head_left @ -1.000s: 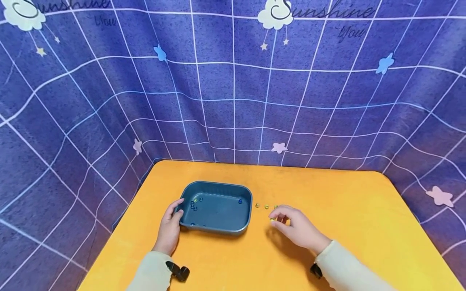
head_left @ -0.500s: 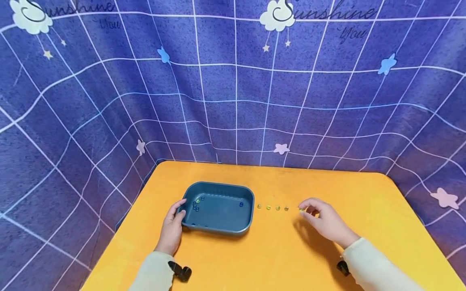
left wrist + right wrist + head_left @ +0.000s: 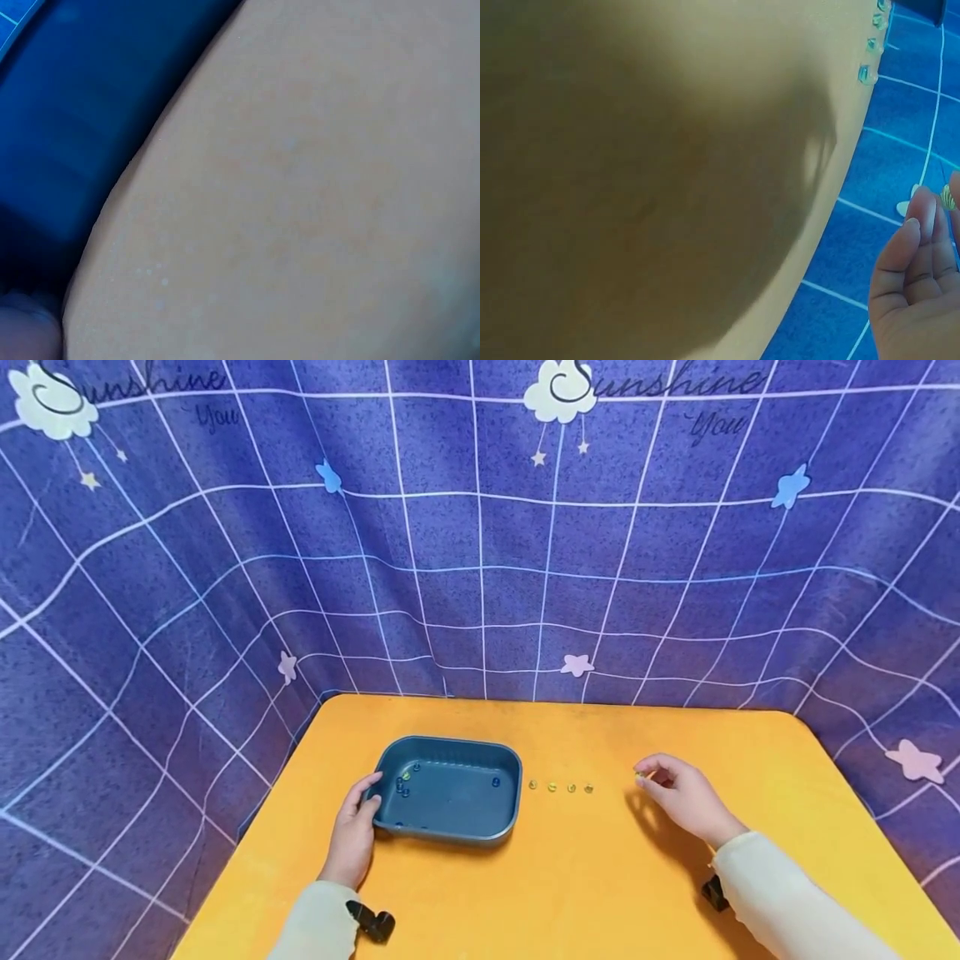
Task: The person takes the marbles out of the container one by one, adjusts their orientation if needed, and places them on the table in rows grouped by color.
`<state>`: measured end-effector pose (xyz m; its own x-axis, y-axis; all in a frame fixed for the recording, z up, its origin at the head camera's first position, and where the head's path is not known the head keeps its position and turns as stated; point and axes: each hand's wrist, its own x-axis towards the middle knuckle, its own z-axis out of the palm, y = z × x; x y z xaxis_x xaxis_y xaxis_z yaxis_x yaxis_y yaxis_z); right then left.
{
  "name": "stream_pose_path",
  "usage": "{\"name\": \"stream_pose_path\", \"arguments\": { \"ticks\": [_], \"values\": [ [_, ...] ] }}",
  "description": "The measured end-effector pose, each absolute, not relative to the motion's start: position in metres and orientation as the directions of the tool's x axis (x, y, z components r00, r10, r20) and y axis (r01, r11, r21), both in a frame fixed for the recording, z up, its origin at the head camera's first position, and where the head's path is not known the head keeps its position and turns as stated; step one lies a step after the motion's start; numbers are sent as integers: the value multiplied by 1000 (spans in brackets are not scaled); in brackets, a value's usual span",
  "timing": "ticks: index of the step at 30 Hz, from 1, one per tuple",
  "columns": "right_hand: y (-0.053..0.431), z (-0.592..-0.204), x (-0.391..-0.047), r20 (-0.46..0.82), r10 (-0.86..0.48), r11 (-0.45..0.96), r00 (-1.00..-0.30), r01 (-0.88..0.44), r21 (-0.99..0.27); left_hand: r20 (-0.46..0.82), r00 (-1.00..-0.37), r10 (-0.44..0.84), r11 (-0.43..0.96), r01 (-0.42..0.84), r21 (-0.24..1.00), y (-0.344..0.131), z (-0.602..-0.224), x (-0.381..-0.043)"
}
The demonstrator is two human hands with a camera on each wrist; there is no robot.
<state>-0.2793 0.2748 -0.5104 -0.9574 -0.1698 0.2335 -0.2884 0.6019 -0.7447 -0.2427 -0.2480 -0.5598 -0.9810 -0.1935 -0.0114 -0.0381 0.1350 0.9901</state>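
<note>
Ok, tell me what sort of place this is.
Probably a makeshift indoor tabletop filming booth: a blue-violet star-and-cloud print curtain hangs behind and beside an orange tabletop, and a black wrist-worn device, perhaps the camera, shows at the left sleeve.

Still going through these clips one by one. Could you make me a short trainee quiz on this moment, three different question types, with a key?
1. Multiple choice: how many marbles lie in a row on the orange table, just right of the tray in the head view?
A) Two
B) Four
C) Seven

2. True or false: the right grip pinches a yellowish marble.

3. Fill in the blank: in the head view, the left grip holds the tray by its ____ side.

Key: 1. B. 2. True. 3. left.
</note>
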Motion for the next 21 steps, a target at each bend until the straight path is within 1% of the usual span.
{"name": "stream_pose_path", "arguments": {
  "ticks": [8,16,21],
  "values": [
    [259,-514,-291,209,-200,562,-957,-286,-776,-4,-979,-205,136,-33,990,-248,-560,-242],
    [247,-524,-304,200,-216,574,-956,-290,-766,-21,-981,-194,147,-51,988,-250,-559,-242],
    [246,-530,-306,144,-256,599,-956,-274,-752,-30,-982,-185,141,-57,988,-250,-559,-243]
  ]
}}
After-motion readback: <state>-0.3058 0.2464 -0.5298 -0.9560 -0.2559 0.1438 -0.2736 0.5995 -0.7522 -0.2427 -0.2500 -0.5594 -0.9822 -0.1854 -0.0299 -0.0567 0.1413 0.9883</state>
